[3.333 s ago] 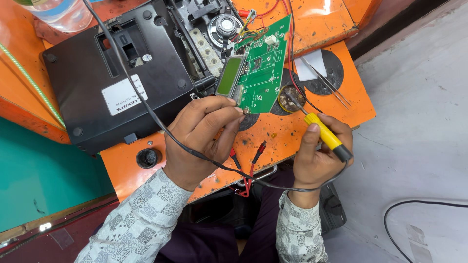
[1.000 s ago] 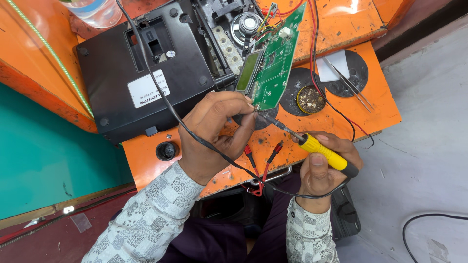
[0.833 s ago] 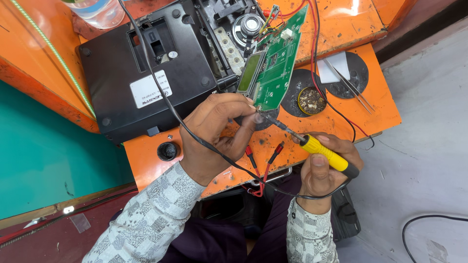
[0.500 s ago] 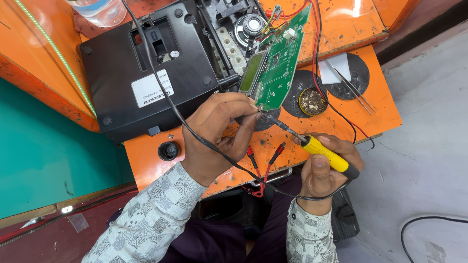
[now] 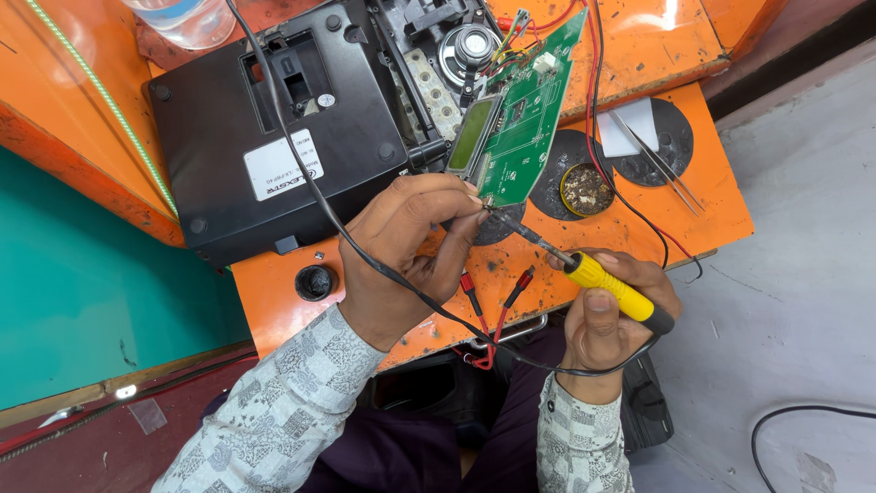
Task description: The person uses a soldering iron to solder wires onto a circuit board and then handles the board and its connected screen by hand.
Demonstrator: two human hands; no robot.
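Observation:
My left hand [image 5: 411, 246] pinches the lower edge of a green circuit board [image 5: 522, 119], which stands tilted on edge with a small grey-green display on its left side. My right hand [image 5: 610, 315] grips a yellow-handled soldering iron [image 5: 602, 281]; its metal tip reaches up-left to the board's bottom corner, right by my left fingertips. A black cord runs from the iron under my left wrist and across the black device casing [image 5: 274, 137]. Red and black wires lead from the board's top.
The orange workbench [image 5: 675, 55] carries the opened black casing with a round speaker [image 5: 467, 44], a round tin of flux residue [image 5: 586, 188], metal tweezers [image 5: 659, 164] on a black pad, and a red-and-black probe pair [image 5: 497, 306]. A plastic bottle [image 5: 187, 16] stands at top left.
The view has drifted slightly. The soldering iron, which was held away near the bench edge, now has its tip at the board's lower corner. My left hand keeps holding the board.

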